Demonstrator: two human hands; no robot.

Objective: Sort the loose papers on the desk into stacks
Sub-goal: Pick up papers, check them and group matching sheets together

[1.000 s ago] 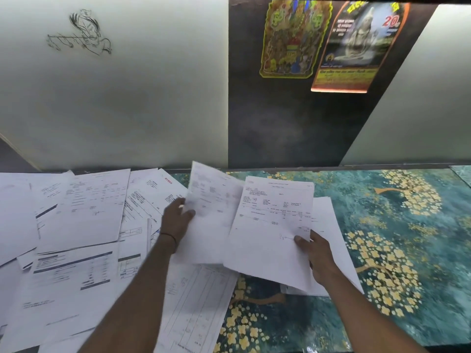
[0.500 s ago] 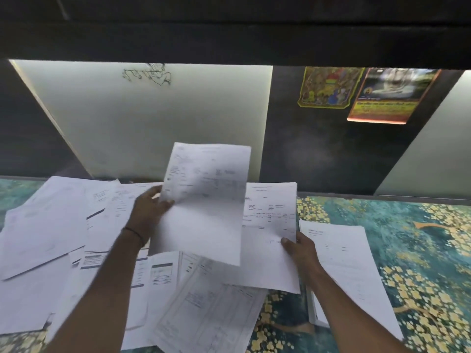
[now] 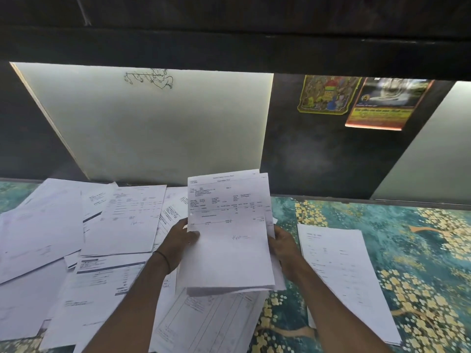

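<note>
left hand [image 3: 179, 242] fingers, right hand [image 3: 281, 242] fingers grasping sheaf of papers [image 3: 229, 233] by side edges above desk [image 3: 420, 225].

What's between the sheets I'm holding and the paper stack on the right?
In the head view, only your right hand gripping the sheets, then a bare strip of flowered desk cover before the stack.

One head-worn view, looking forward and down across the worktop [image 3: 420, 225] toward the back wall [image 3: 153, 128], close above both hands.
</note>
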